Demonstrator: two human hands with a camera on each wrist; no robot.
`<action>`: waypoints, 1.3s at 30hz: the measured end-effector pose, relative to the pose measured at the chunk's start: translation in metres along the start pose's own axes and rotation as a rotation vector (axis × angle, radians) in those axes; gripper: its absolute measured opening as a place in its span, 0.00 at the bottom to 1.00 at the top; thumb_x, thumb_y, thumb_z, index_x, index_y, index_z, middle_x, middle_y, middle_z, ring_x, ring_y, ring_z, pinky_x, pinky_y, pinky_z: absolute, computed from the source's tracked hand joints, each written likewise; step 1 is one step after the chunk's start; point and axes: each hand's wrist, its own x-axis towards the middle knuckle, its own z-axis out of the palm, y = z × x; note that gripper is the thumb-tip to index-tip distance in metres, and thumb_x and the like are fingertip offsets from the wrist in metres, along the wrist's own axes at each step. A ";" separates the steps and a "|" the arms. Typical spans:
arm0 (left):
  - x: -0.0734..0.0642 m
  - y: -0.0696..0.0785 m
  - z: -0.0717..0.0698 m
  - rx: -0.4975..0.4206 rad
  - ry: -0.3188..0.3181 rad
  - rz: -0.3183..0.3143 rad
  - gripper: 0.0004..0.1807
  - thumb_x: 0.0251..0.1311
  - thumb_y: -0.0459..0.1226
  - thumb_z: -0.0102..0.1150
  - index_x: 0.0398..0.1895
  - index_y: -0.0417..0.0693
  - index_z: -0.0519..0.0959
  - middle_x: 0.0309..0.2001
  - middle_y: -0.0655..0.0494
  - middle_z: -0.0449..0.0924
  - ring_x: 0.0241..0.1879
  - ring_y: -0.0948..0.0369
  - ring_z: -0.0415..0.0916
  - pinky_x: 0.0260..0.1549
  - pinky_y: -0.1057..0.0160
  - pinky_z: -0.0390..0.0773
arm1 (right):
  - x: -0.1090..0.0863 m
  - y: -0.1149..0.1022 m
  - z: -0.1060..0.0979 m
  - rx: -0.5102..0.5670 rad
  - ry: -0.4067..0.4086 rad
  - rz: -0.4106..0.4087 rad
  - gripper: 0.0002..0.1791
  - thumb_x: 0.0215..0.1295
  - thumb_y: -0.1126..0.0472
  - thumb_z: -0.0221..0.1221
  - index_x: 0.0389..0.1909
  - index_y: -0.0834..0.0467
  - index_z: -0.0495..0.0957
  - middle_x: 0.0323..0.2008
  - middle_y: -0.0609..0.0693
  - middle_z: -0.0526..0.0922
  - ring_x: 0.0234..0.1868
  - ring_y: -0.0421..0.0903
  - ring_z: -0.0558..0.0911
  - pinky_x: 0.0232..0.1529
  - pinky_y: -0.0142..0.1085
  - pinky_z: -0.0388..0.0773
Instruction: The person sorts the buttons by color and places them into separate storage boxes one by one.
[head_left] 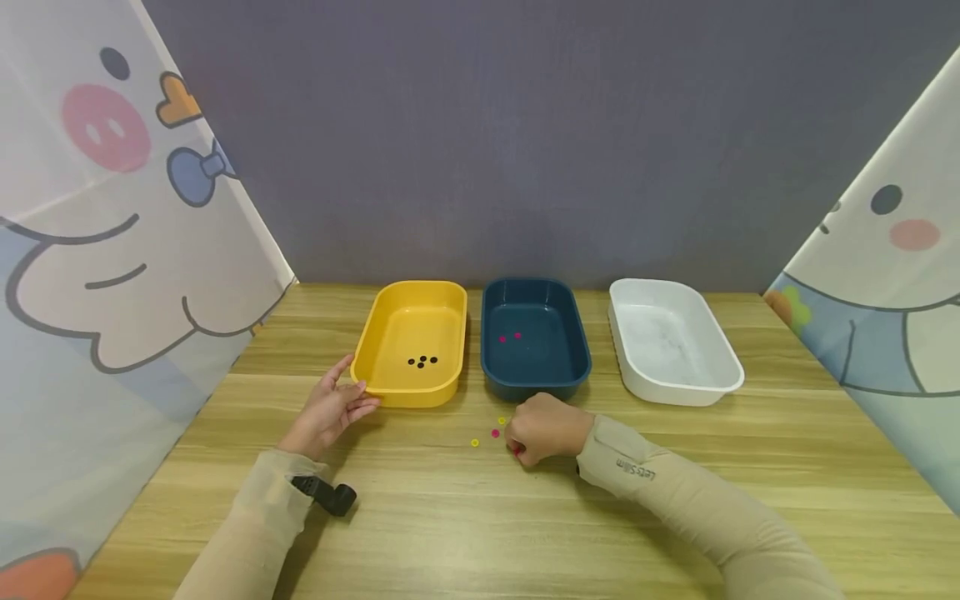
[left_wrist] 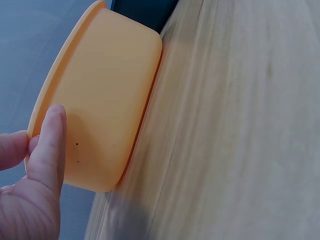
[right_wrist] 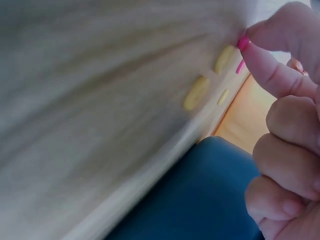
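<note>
My left hand point(head_left: 330, 410) holds the near left corner of the yellow tray point(head_left: 360, 350), thumb and fingers on its rim; the left wrist view shows the fingers point(left_wrist: 47, 145) against its outer wall. Several black buttons point(head_left: 422, 359) lie in that tray. My right hand point(head_left: 551, 427) is low over the table in front of the dark blue tray point(head_left: 536, 390). Between its thumb and forefinger it pinches a small pink button point(right_wrist: 243, 43). Beside it on the table lie yellow buttons point(head_left: 475, 443) and another pink button point(head_left: 495, 433). Two pink buttons point(head_left: 510, 337) lie inside the blue tray.
A white tray point(head_left: 678, 392) stands to the right of the blue one, all three in a row along the grey back wall point(head_left: 480, 142). The wooden table point(head_left: 442, 533) runs toward me. Printed cartoon cloths point(head_left: 150, 275) hang at both sides.
</note>
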 end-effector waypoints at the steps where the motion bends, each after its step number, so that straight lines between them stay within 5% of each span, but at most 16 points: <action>1: 0.000 0.000 0.000 0.000 0.004 -0.005 0.38 0.72 0.26 0.36 0.77 0.52 0.33 0.34 0.50 0.75 0.27 0.63 0.82 0.37 0.67 0.84 | 0.000 0.000 0.000 -0.011 0.006 -0.007 0.12 0.42 0.63 0.65 0.11 0.47 0.74 0.12 0.35 0.63 0.16 0.32 0.57 0.14 0.24 0.55; 12: 0.001 -0.003 0.001 0.005 0.012 -0.013 0.38 0.72 0.26 0.37 0.77 0.51 0.32 0.35 0.48 0.75 0.27 0.63 0.82 0.37 0.67 0.84 | 0.002 0.002 -0.013 0.011 0.014 0.037 0.06 0.44 0.63 0.64 0.17 0.47 0.80 0.13 0.35 0.72 0.14 0.31 0.62 0.14 0.23 0.62; 19: 0.002 -0.002 0.002 0.007 0.017 -0.007 0.38 0.71 0.25 0.37 0.77 0.50 0.33 0.34 0.50 0.75 0.28 0.63 0.82 0.38 0.67 0.84 | -0.003 0.008 -0.029 0.042 0.090 0.072 0.10 0.45 0.63 0.64 0.13 0.49 0.74 0.11 0.35 0.62 0.14 0.32 0.59 0.14 0.24 0.56; 25: 0.001 0.001 0.000 0.008 0.043 -0.006 0.38 0.70 0.24 0.38 0.77 0.48 0.35 0.28 0.52 0.76 0.28 0.63 0.82 0.40 0.67 0.83 | -0.010 0.015 -0.041 0.030 0.142 0.103 0.02 0.48 0.62 0.65 0.22 0.50 0.82 0.15 0.38 0.75 0.15 0.34 0.67 0.17 0.27 0.69; 39: -0.001 0.004 -0.001 0.020 0.004 -0.021 0.38 0.72 0.26 0.37 0.77 0.52 0.34 0.24 0.55 0.81 0.26 0.63 0.82 0.38 0.65 0.84 | -0.021 0.029 -0.051 0.044 0.184 0.142 0.03 0.49 0.62 0.65 0.27 0.52 0.84 0.12 0.39 0.73 0.14 0.33 0.62 0.14 0.26 0.65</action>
